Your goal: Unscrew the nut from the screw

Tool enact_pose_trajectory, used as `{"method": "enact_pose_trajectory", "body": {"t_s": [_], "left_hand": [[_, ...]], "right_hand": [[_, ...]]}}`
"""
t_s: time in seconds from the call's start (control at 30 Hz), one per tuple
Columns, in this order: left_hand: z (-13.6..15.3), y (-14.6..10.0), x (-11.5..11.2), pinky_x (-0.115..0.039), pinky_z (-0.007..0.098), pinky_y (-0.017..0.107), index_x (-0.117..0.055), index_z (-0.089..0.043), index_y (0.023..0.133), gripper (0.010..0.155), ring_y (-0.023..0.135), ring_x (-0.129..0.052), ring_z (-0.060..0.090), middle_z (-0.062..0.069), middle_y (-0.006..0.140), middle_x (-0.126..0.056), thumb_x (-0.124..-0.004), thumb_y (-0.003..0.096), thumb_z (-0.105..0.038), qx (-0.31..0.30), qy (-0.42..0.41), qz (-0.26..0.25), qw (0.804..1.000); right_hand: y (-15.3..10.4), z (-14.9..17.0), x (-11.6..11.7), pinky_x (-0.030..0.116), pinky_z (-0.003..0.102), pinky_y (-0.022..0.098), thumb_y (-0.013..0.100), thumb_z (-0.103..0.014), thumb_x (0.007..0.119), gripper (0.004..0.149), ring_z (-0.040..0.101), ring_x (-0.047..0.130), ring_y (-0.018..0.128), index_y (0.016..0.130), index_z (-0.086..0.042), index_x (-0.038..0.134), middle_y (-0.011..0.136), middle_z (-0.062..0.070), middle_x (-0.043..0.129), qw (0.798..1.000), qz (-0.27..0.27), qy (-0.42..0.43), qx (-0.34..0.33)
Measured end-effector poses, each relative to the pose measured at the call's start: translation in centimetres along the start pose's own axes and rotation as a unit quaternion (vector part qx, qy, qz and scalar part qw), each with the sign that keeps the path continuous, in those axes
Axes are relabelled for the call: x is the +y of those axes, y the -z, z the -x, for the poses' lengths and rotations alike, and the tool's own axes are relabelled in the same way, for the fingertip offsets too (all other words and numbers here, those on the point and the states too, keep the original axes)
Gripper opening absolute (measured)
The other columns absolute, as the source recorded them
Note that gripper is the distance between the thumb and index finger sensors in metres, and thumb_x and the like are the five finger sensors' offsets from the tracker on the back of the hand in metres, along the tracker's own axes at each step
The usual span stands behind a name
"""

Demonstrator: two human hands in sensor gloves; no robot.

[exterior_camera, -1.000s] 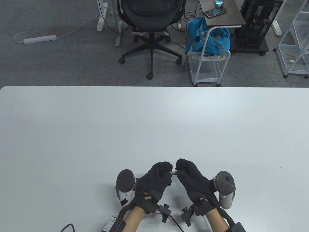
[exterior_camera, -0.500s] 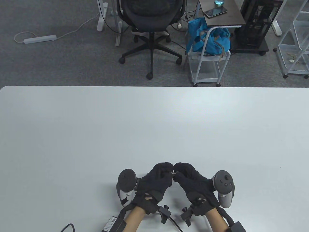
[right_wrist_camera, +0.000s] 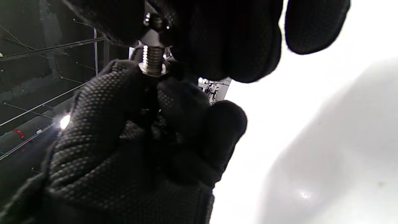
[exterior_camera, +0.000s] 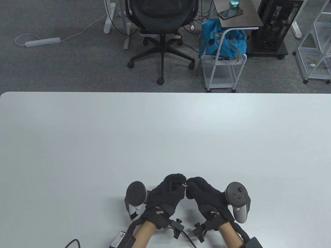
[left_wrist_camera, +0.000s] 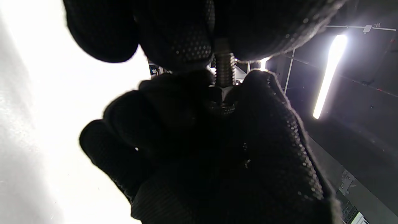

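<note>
A small metal screw (exterior_camera: 185, 184) is held level between both gloved hands, just above the white table (exterior_camera: 165, 134) near its front edge. My left hand (exterior_camera: 180, 182) pinches the nut (right_wrist_camera: 152, 70) on the threaded shaft (right_wrist_camera: 152, 57). My right hand (exterior_camera: 192, 184) pinches the screw's head end (right_wrist_camera: 153, 32). In the left wrist view the thread (left_wrist_camera: 224, 67) runs from my left fingertips (left_wrist_camera: 186, 46) into the right hand's fingers (left_wrist_camera: 264, 102), where a hex part (left_wrist_camera: 222, 93) shows. Most of the screw is hidden by the fingers.
A tracker sits on the back of each hand, the left one (exterior_camera: 135, 192) and the right one (exterior_camera: 238, 193). Cables (exterior_camera: 72, 242) trail off the front edge. Beyond the far edge stand an office chair (exterior_camera: 161, 15) and a white cart with a blue bag (exterior_camera: 222, 44).
The hands have drawn closer together, and less of the screw shows between the fingertips. My right hand has shifted a little left and toward me.
</note>
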State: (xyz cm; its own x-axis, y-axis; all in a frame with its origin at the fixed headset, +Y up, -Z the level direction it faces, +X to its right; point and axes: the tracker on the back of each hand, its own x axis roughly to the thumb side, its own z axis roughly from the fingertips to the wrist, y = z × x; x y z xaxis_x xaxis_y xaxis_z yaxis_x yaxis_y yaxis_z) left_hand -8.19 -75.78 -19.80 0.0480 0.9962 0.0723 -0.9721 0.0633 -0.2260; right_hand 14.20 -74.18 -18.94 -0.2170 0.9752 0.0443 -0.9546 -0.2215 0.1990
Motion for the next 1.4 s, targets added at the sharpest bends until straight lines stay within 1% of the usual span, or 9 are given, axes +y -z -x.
{"method": "enact_pose_trajectory", "body": {"t_s": [0.17, 0.33, 0.47, 0.6, 0.77, 0.93, 1.1, 1.27, 1.4], "left_hand": [[0.0, 0.0, 0.0, -0.084, 0.052, 0.049, -0.078, -0.025, 0.093, 0.048, 0.048, -0.097, 0.017, 0.015, 0.084, -0.088, -0.084, 0.0476, -0.039, 0.005, -0.004, -0.002, 1.0], [0.0, -0.1, 0.2, -0.084, 0.052, 0.049, -0.077, -0.025, 0.093, 0.048, 0.048, -0.097, 0.017, 0.015, 0.084, -0.088, -0.084, 0.0476, -0.039, 0.009, -0.018, -0.01, 1.0], [0.0, -0.1, 0.2, -0.084, 0.052, 0.05, -0.077, -0.026, 0.093, 0.047, 0.049, -0.097, 0.017, 0.015, 0.084, -0.087, -0.084, 0.0477, -0.039, 0.009, -0.019, -0.009, 1.0], [-0.1, 0.0, 0.1, -0.084, 0.052, 0.05, -0.077, -0.026, 0.093, 0.047, 0.049, -0.097, 0.017, 0.015, 0.085, -0.087, -0.084, 0.0477, -0.038, 0.003, -0.012, -0.004, 1.0], [-0.1, 0.1, 0.1, -0.082, 0.054, 0.052, -0.074, -0.025, 0.096, 0.049, 0.051, -0.096, 0.02, 0.015, 0.087, -0.086, -0.082, 0.0492, -0.039, -0.005, -0.009, 0.011, 1.0], [-0.1, 0.1, 0.2, -0.083, 0.054, 0.05, -0.076, -0.023, 0.095, 0.049, 0.049, -0.097, 0.019, 0.015, 0.084, -0.088, -0.083, 0.0488, -0.04, 0.0, 0.007, 0.014, 1.0], [-0.1, 0.0, 0.3, -0.084, 0.052, 0.05, -0.076, -0.024, 0.094, 0.049, 0.048, -0.097, 0.018, 0.015, 0.084, -0.088, -0.083, 0.0483, -0.04, 0.003, -0.006, 0.001, 1.0], [-0.1, 0.0, 0.3, -0.084, 0.052, 0.05, -0.077, -0.025, 0.093, 0.048, 0.049, -0.097, 0.018, 0.015, 0.084, -0.087, -0.084, 0.0479, -0.039, 0.002, -0.008, -0.004, 1.0], [-0.2, 0.0, 0.1, -0.083, 0.053, 0.051, -0.076, -0.026, 0.093, 0.048, 0.05, -0.097, 0.018, 0.015, 0.086, -0.086, -0.084, 0.0479, -0.038, -0.004, 0.001, 0.002, 1.0]], "right_hand": [[0.0, -0.5, -0.1, 0.073, 0.063, 0.056, 0.055, -0.038, 0.076, 0.053, 0.035, 0.09, 0.061, 0.097, -0.007, 0.069, 0.074, 0.011, 0.088, 1.0, 0.006, 0.001, -0.029], [0.0, -0.7, -0.3, 0.064, 0.067, 0.062, 0.054, -0.034, 0.082, 0.051, 0.042, 0.08, 0.079, 0.101, -0.02, 0.069, 0.092, 0.014, 0.077, 0.999, -0.004, 0.015, -0.038], [-0.1, 0.0, -0.3, 0.06, 0.069, 0.061, 0.057, -0.052, 0.07, 0.067, 0.048, 0.073, 0.082, 0.108, -0.01, 0.059, 0.096, 0.022, 0.071, 1.0, 0.004, 0.028, -0.014], [-0.1, 0.5, -0.3, 0.066, 0.069, 0.054, 0.057, -0.056, 0.064, 0.067, 0.047, 0.086, 0.066, 0.096, -0.002, 0.074, 0.079, 0.02, 0.088, 1.0, 0.004, 0.009, 0.019], [0.0, 0.1, 0.0, 0.075, 0.062, 0.051, 0.056, -0.05, 0.068, 0.056, 0.035, 0.093, 0.05, 0.087, -0.004, 0.079, 0.063, 0.01, 0.093, 1.0, -0.005, 0.018, 0.005], [0.0, -0.3, -0.3, 0.073, 0.063, 0.055, 0.056, -0.041, 0.074, 0.055, 0.036, 0.091, 0.058, 0.096, -0.004, 0.07, 0.071, 0.01, 0.089, 1.0, -0.008, 0.02, -0.012], [-0.1, -0.9, -0.3, 0.067, 0.065, 0.062, 0.054, -0.034, 0.081, 0.052, 0.039, 0.082, 0.075, 0.102, -0.021, 0.067, 0.088, 0.012, 0.078, 0.999, -0.012, 0.011, -0.04], [-0.1, -0.1, -0.3, 0.062, 0.069, 0.06, 0.057, -0.052, 0.07, 0.068, 0.047, 0.075, 0.08, 0.11, -0.012, 0.057, 0.095, 0.02, 0.072, 0.999, -0.007, 0.03, -0.01], [0.0, 0.6, -0.2, 0.068, 0.069, 0.053, 0.058, -0.056, 0.063, 0.067, 0.046, 0.088, 0.062, 0.096, -0.002, 0.074, 0.076, 0.019, 0.089, 0.999, -0.013, 0.024, 0.03]]}}
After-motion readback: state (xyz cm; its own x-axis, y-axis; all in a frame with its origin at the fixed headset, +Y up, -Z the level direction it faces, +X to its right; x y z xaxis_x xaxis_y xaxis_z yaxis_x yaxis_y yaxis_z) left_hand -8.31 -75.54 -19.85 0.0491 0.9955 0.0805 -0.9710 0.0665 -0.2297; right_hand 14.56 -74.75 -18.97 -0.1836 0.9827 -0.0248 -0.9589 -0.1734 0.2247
